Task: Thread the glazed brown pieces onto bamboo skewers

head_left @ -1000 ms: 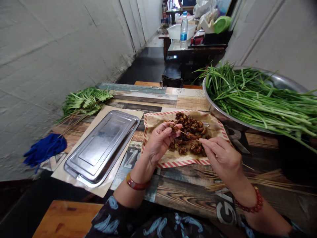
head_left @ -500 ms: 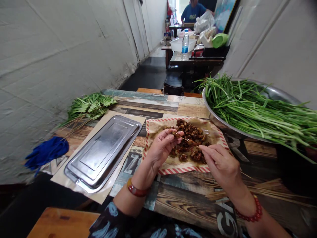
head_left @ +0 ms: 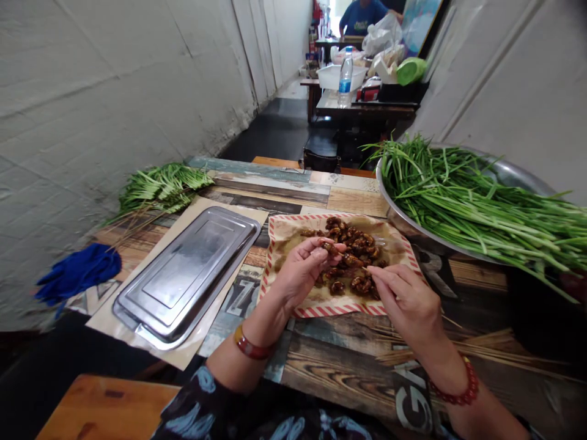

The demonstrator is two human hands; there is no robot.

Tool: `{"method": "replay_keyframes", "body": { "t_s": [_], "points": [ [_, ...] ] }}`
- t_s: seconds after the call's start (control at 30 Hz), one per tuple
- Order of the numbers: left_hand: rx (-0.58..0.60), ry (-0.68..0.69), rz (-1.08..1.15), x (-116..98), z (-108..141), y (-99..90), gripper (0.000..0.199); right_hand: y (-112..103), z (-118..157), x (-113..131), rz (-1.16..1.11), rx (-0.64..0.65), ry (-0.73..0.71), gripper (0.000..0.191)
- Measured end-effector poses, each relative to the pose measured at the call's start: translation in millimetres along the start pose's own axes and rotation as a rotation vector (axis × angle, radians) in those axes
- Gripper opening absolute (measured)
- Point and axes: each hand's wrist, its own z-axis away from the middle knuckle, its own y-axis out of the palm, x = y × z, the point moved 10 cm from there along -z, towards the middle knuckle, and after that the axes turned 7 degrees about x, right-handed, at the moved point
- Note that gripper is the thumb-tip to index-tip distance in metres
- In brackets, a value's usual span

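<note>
Between its fingertips my left hand [head_left: 306, 269] pinches a small dark brown glazed food piece [head_left: 329, 247], whose exact kind I cannot make out. A thin wooden skewer runs from that piece towards my right hand [head_left: 406, 299], whose thumb and fingers are closed on the skewer. Both hands hover over a sheet of paper with a red-striped border [head_left: 293, 226]. On the paper lies a heap of the same shiny brown pieces [head_left: 355, 235], a few of them partly hidden behind my hands. Several loose bamboo skewers [head_left: 499, 351] lie on the table beside my right forearm.
A metal tray [head_left: 188, 275] rests on brown paper at left, near blue gloves [head_left: 77, 275] and skewered green vegetables [head_left: 165, 183]. At right stands a metal basin [head_left: 518, 171] full of long green stalks. Farther back, a person [head_left: 362, 18] stands behind another table holding a bottle [head_left: 345, 76].
The view has shifted slightly. Against the paper, my left hand and the food piece have moved a little to the right, closer to my right hand; the visible skewer between them looks shorter.
</note>
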Motion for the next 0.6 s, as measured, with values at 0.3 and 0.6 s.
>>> {"method": "replay_keyframes", "body": {
  "t_s": [0.3,0.6],
  "points": [
    [-0.003,0.002,-0.063,0.1,0.7,-0.6,0.024,1.1,-6.1,3.9,-0.056,0.005,-0.002,0.022],
    [-0.006,-0.036,-0.159,8.0,1.2,5.1,0.046,-5.5,-8.0,-1.1,-0.082,-0.082,0.049,0.014]
  ]
}}
